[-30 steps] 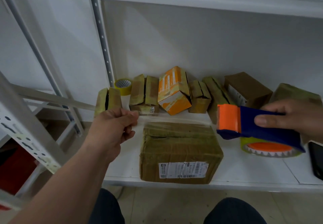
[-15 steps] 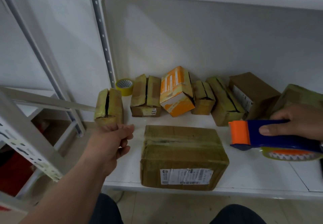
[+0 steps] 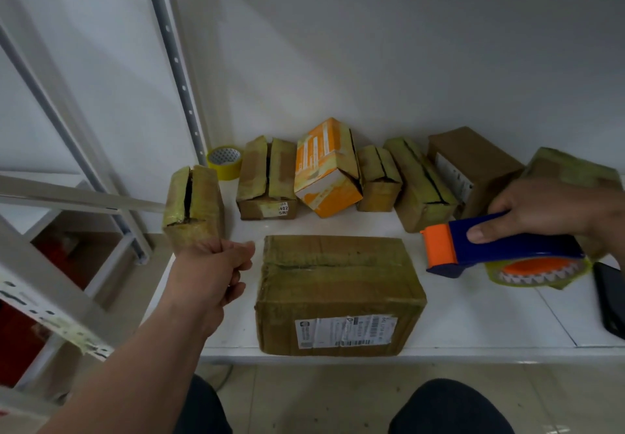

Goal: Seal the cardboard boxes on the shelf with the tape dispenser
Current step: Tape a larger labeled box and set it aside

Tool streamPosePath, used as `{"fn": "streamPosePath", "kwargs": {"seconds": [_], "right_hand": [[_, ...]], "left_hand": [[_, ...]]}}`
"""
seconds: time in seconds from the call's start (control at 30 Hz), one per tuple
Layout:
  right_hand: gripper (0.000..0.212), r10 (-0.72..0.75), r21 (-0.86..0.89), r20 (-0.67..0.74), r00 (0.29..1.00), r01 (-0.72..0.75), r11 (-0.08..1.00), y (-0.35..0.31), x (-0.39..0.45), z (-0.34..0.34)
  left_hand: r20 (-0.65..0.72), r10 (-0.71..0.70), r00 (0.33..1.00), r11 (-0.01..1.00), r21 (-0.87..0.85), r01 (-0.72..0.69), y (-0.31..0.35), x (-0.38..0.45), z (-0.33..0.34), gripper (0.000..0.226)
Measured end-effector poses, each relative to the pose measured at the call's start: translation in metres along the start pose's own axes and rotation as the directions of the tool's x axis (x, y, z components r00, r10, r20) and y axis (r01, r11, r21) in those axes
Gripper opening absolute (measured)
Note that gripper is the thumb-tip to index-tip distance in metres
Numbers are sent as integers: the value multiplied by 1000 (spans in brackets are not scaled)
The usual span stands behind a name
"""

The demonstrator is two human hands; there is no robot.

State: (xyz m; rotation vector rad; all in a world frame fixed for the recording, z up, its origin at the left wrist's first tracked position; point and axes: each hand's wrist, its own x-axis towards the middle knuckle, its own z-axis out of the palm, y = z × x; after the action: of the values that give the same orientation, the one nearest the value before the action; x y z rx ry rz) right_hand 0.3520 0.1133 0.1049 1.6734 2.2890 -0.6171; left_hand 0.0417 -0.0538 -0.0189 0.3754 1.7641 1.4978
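Large box [image 3: 338, 293] sits at frame centre on the shelf [image 3: 473, 325], at its front edge. Row of smaller boxes [image 3: 378, 180] behind it along the back wall, tape roll [image 3: 225, 162] at the row's left end. Lone box [image 3: 193, 207] at the shelf's left edge. Tape dispenser [image 3: 500, 247] right of the large box; phone [image 3: 612, 301] at far right.

Front cardboard box [image 3: 338, 295]: matt brown, overlaid with yellowish glossy tape, white paper label stuck on near face. Tape dispenser [image 3: 500, 247]: smooth plastic, blue body, orange head. Shelf [image 3: 473, 325]: smooth white painted surface. Upright post [image 3: 176, 61]: grey perforated metal. Orange box [image 3: 326, 166]: printed card, slightly glossy.
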Motion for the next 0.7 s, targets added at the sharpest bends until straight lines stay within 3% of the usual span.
{"fn": "streamPosePath", "kwargs": {"seconds": [0.33,0.43,0.57,0.7], "right_hand": [[66,-7,-12,87,996,9,1000,1,18,16],[56,-13,17,82,997,12,1000,6,22,23],[37,-10,58,73,997,6,998,13,24,30],[35,-16,109,58,998,9,994,21,22,37]], "left_hand": [[-9,-91,996,996,26,91,-25,-2,-1,16],[-8,-86,996,995,42,86,-30,-9,0,18],[-22,67,998,962,266,-58,-28,-18,5,18],[83,92,992,883,453,-120,-30,-23,10,34]]}}
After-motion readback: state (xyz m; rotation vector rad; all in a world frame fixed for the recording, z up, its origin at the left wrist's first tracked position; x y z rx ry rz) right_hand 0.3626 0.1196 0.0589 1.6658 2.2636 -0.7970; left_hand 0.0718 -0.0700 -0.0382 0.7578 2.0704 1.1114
